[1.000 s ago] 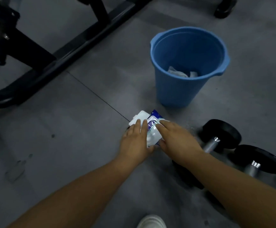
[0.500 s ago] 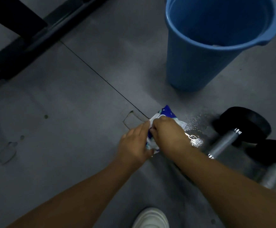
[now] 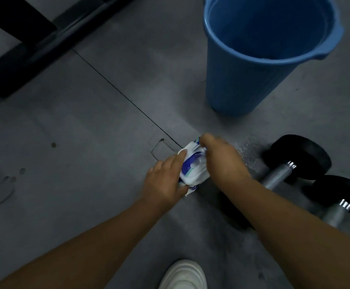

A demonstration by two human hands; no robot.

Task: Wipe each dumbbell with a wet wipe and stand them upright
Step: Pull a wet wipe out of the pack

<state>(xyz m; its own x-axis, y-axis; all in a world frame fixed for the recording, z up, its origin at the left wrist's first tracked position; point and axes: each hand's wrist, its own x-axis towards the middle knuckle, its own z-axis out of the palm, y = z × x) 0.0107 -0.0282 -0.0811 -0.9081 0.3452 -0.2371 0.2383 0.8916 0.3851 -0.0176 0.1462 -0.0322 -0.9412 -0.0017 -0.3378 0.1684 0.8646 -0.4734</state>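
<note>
Left hand (image 3: 165, 181) grips the wet-wipe pack (image 3: 193, 171); right hand (image 3: 222, 161) pinches at its opening. Step: fetching a wipe. Next, probably pull one free.

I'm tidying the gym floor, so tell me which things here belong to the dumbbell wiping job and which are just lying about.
Job: wet-wipe pack, with left hand and right hand on it; near dumbbell and far dumbbell, both lying on their sides.
Not part of it: blue bucket; black equipment frame; white shoe.
</note>
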